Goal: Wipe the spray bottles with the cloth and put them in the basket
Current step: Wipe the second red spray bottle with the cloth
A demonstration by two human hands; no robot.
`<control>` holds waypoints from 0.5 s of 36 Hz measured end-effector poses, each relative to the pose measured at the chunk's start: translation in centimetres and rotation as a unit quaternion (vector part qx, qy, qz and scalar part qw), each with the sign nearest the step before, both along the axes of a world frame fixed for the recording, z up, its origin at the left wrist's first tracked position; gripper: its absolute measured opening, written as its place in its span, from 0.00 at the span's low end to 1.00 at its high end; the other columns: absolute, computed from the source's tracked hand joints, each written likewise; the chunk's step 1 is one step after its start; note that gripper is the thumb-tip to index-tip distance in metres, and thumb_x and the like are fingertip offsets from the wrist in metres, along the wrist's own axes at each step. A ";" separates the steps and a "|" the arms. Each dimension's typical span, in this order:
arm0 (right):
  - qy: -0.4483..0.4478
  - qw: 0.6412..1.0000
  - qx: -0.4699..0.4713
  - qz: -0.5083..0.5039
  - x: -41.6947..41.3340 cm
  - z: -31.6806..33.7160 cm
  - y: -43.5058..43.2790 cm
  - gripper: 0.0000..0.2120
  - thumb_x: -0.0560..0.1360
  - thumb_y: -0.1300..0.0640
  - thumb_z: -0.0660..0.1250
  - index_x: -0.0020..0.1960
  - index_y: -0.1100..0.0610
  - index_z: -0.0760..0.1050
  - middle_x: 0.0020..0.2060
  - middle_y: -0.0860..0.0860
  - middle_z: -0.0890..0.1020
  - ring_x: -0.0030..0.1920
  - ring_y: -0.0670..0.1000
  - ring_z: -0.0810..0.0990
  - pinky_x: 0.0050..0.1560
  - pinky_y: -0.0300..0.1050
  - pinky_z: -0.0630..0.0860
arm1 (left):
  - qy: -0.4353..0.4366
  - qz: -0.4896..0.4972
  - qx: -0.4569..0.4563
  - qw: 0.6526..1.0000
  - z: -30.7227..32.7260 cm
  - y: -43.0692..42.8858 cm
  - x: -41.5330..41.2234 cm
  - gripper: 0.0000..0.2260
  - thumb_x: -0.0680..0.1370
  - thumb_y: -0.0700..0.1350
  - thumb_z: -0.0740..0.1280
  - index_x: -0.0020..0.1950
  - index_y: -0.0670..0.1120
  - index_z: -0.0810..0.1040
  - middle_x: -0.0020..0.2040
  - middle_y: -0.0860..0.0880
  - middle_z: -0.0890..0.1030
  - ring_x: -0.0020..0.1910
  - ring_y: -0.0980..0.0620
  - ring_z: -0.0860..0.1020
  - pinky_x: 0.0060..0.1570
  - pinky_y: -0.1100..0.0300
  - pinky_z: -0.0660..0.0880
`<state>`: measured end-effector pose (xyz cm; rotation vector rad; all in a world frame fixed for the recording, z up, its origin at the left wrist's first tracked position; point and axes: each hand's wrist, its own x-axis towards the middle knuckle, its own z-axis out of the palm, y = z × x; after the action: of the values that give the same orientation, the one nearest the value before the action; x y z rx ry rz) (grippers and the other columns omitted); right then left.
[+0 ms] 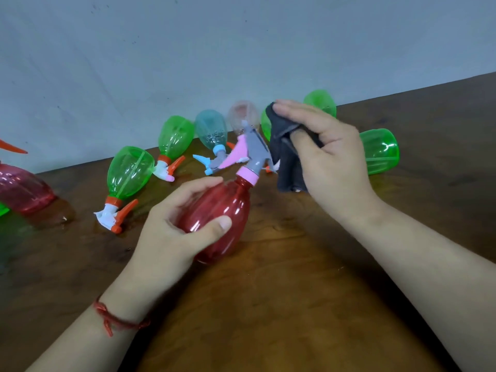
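My left hand (178, 226) grips a red spray bottle (228, 210) round its body, above the table, tilted with its grey and pink spray head (252, 154) pointing up and away. My right hand (330, 157) holds a dark cloth (287, 157) bunched in its fingers, pressed against the right side of the spray head. Several more spray bottles lie on the table behind: two green ones (128, 173) (175, 136) at the left, a pale blue one (210, 130), a clear pinkish one (241, 114), and green ones (379, 151) behind my right hand. No basket is in view.
A dark wooden table (268, 291) runs up to a grey wall (188, 49). Another red bottle (24, 194) lies at the far left edge, with an orange trigger (13, 149) above it. A red string sits on my left wrist.
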<state>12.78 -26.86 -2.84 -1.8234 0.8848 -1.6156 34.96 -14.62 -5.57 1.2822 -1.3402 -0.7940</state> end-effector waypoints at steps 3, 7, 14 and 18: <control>0.119 0.988 -0.093 0.016 0.6 -1.0 0.7 0.23 0.79 0.73 0.61 0.68 0.58 0.82 0.70 0.49 0.80 0.73 0.42 0.76 0.75 0.41 0.70 | -0.007 -0.007 0.001 1.000 0.1 -0.1 -0.6 0.27 0.69 0.54 0.81 0.68 0.57 0.83 0.66 0.48 0.84 0.64 0.45 0.84 0.59 0.43 0.83; 0.259 0.944 -0.204 0.008 1.2 -1.9 0.7 0.25 0.78 0.73 0.60 0.71 0.61 0.79 0.74 0.54 0.77 0.77 0.56 0.73 0.79 0.51 0.68 | 0.039 -0.001 -0.009 0.999 0.0 0.0 -1.0 0.26 0.69 0.52 0.79 0.67 0.53 0.84 0.65 0.47 0.86 0.64 0.44 0.85 0.59 0.43 0.84; 0.370 0.875 -0.311 -0.007 2.4 -2.3 1.0 0.24 0.77 0.72 0.61 0.71 0.64 0.78 0.73 0.56 0.78 0.77 0.60 0.71 0.79 0.51 0.65 | 0.047 0.024 -0.027 0.998 0.1 0.0 -1.0 0.26 0.69 0.52 0.79 0.68 0.51 0.84 0.64 0.49 0.86 0.64 0.48 0.85 0.59 0.52 0.84; 0.316 0.910 -0.266 0.040 1.9 -2.3 0.9 0.22 0.76 0.73 0.62 0.66 0.60 0.83 0.68 0.52 0.83 0.73 0.55 0.77 0.77 0.43 0.68 | 0.048 0.022 -0.008 0.999 -0.1 -0.1 -0.7 0.26 0.69 0.53 0.80 0.67 0.54 0.85 0.63 0.50 0.86 0.63 0.48 0.85 0.60 0.44 0.83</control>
<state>14.69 -25.95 -5.19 -2.8226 0.6272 -1.2934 34.26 -14.68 -5.72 1.2411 -1.2359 -0.8035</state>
